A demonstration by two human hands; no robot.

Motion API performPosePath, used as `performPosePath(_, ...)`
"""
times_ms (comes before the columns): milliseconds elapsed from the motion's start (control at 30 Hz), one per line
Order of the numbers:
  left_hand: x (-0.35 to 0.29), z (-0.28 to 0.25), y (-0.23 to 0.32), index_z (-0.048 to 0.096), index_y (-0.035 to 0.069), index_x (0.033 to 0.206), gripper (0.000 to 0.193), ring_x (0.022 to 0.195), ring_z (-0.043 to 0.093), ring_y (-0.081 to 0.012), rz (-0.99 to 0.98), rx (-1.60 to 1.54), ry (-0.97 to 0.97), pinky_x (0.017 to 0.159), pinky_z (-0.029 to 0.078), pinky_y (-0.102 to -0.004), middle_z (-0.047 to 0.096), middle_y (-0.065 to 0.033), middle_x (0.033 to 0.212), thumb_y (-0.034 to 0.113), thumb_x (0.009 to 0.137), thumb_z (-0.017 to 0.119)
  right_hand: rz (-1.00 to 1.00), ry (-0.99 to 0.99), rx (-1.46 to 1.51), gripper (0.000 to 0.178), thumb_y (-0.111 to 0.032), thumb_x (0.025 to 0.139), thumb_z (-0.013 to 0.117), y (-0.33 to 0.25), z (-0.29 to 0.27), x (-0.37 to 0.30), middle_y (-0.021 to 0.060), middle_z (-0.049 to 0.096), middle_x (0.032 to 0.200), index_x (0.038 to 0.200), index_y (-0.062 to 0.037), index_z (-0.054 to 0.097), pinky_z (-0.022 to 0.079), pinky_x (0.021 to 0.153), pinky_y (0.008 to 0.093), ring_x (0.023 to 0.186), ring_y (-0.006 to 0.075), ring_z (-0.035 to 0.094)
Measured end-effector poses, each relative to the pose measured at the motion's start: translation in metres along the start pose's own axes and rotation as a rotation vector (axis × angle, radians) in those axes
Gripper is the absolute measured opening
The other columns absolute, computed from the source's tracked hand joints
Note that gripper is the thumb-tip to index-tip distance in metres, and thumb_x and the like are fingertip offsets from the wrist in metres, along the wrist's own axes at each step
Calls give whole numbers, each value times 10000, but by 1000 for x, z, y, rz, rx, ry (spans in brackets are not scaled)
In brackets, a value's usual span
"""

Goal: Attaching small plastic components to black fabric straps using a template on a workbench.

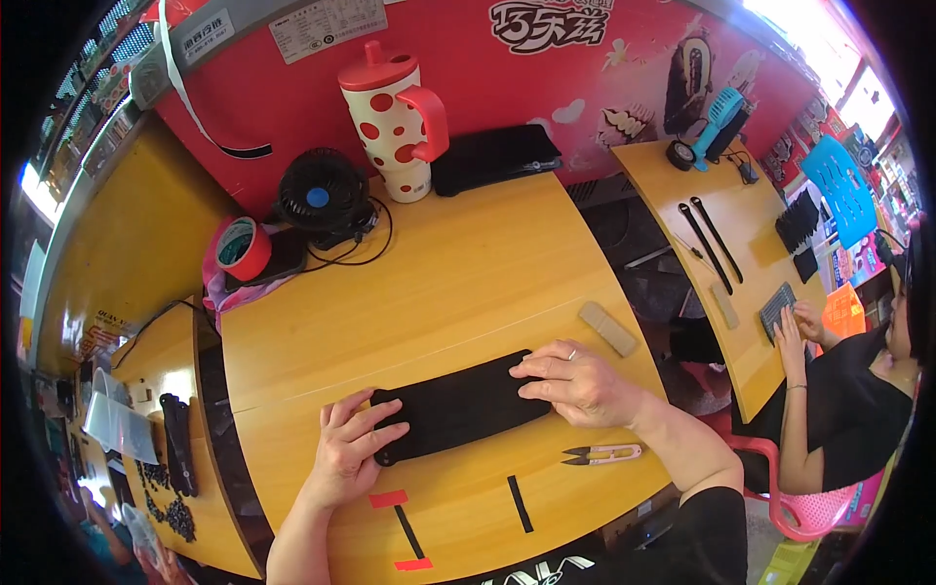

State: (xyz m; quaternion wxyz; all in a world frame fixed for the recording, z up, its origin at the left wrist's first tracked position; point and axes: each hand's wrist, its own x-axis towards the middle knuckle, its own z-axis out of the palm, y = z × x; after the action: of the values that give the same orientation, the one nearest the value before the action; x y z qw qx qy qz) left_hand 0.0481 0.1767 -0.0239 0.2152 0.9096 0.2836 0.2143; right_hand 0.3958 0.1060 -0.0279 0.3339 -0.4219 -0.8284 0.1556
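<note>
A flat black cloth band (453,405) lies slightly aslant on the wooden table in front of me. My left hand (351,439) grips its left end, with fingertips on top of the fabric. At the other end my right hand (580,385), a ring on one finger, pinches the upper right corner with bent fingers. Thread snips (603,454) with pale handles rest just below my right wrist. Nearer to me are a short black strip (407,531) with red tape at both ends and a second black strip (522,504).
A beige block (607,329) sits beyond my right hand. Along the back stand a black fan (325,195), a red tape roll (243,249), a red-dotted tumbler (395,127) and a black pouch (497,159). A co-worker (829,400) works at the right-hand table (751,336).
</note>
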Motion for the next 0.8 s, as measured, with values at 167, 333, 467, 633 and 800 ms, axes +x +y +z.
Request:
performPosePath(167,1,-3,1,712,140,1071,565,1172,532,-351,12,0,-10,876,391,-441,655,-25,1239,-100,579,573,-14,16,7,298,82,656,687,2,0,-1,73,673,1131,927,-40,694,498,858,382,1027,273,615)
performPosePath(333,1,0,0,679,136,1147,584,1148,545,-367,-20,-79,78,888,410,-443,602,-117,1288,-77,606,625,-8,51,31,321,71,683,689,3,0,0,100,652,1108,978,-57,700,509,812,374,954,281,610)
performPosePath(467,1,-1,-3,685,134,1133,564,1131,548,-366,4,-77,60,899,427,-453,577,-146,1300,-63,605,671,56,119,32,390,95,688,672,0,0,-2,121,628,1080,1029,-90,709,525,758,358,873,272,606)
performPosePath(633,-1,0,-2,705,127,1086,530,943,612,-332,45,-71,190,762,514,-396,642,-148,1150,-10,579,777,84,132,57,450,133,669,656,-2,0,-4,120,624,1073,1061,-83,701,526,745,335,859,260,621)
performPosePath(800,-1,-2,4,698,57,1029,344,745,614,-294,97,-126,246,664,511,-351,676,-136,910,18,692,755,6,168,69,385,128,691,666,-3,-2,2,110,638,973,1042,-32,666,513,705,322,834,259,632)
